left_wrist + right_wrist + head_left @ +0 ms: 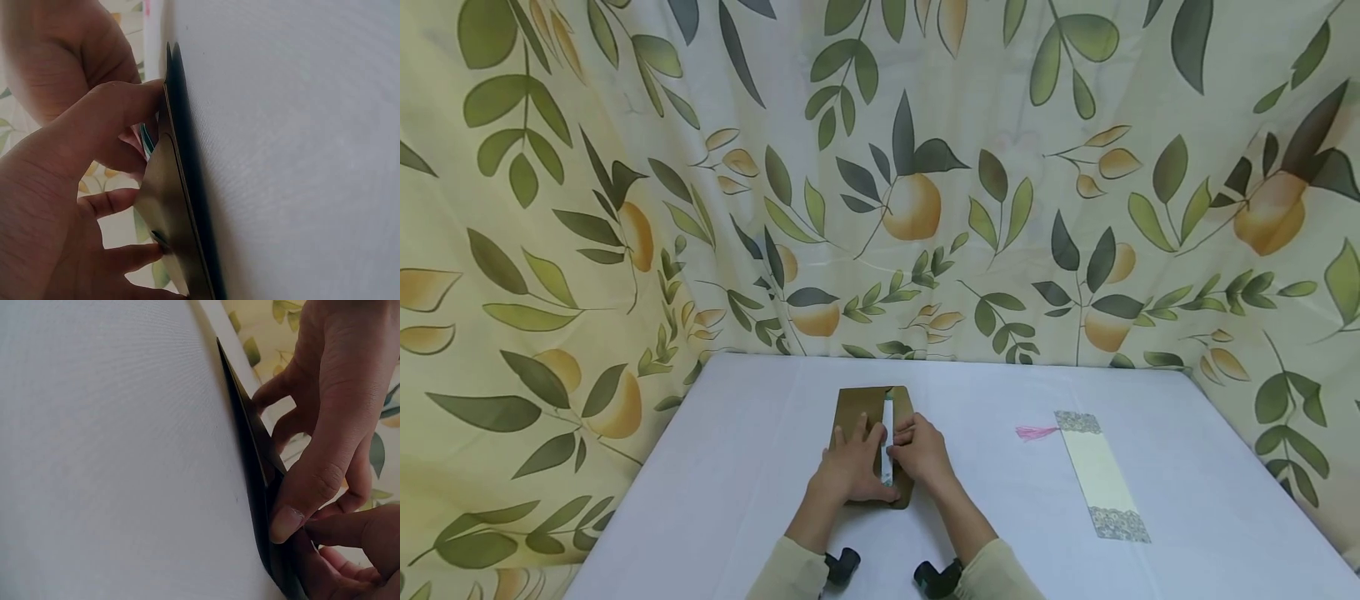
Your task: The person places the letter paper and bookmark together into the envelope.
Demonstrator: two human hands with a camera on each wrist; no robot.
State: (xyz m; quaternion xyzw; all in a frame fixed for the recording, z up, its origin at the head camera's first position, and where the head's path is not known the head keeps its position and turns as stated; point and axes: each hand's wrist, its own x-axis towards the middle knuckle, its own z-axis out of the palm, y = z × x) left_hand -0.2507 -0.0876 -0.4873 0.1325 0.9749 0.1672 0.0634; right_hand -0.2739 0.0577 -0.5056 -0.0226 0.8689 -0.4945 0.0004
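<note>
A brown-gold card envelope (853, 408) lies on the white table. A narrow white strip (888, 417) with patterned ends shows along a gap between its two sides. My left hand (852, 462) rests on the envelope's left part with spread fingers, its thumb at the near edge; in the left wrist view the envelope (165, 181) stands edge-on under those fingers. At the gap, my right hand (921, 450) pinches the right side's inner edge close beside the strip. The right wrist view has the right hand's fingers (375, 544) close to the left thumb (287, 525).
To the right lies a pale bookmark (1101, 471) with patterned ends and a pink tassel (1036, 432). The white table (745, 433) ends at a leaf-and-fruit curtain (925, 275). Black wrist devices (844, 567) sit by the sleeves (1000, 575).
</note>
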